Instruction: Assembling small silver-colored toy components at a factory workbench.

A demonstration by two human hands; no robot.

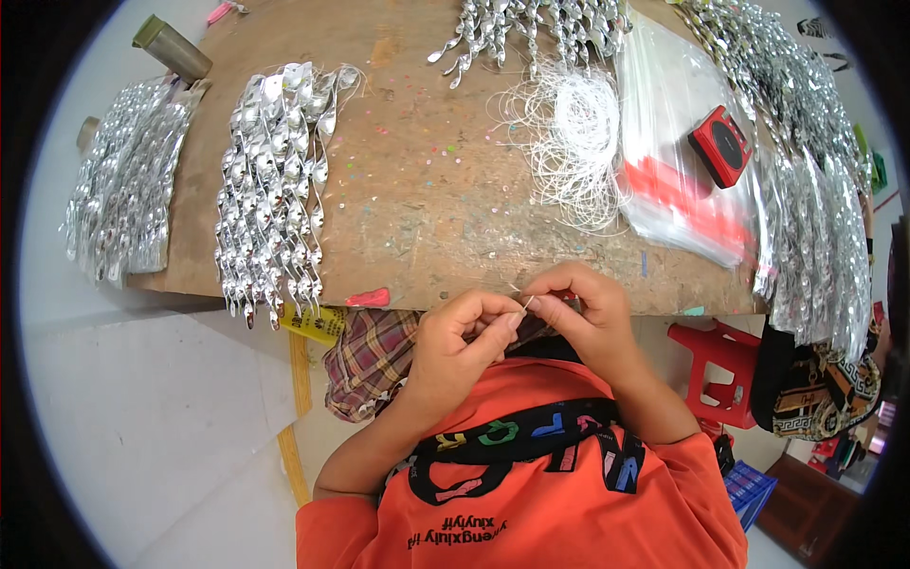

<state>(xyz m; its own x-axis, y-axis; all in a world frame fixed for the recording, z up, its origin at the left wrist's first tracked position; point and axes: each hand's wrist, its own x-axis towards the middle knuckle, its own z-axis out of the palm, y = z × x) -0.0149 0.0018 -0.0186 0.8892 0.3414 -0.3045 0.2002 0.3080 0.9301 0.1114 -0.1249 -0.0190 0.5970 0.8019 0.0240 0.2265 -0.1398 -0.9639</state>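
Observation:
At the front edge of the table, my left hand [463,339] and my right hand [586,311] meet with fingertips almost touching. Both are closed in a pinch on a thin pale string [528,303], of which only a short end shows; the fingers hide the rest. Beyond my right hand lies a loose heap of white string [573,142]. Strands of twisted silver foil [275,180] lie left of my hands, their lower ends hanging over the table edge.
More silver strands [133,180] hang at the far left, others [820,199] along the right edge. Clear plastic bags [664,123] carry a red speaker-like box [722,147]. A metal cylinder [172,49] is at the back left. Below right stands a red stool [718,370].

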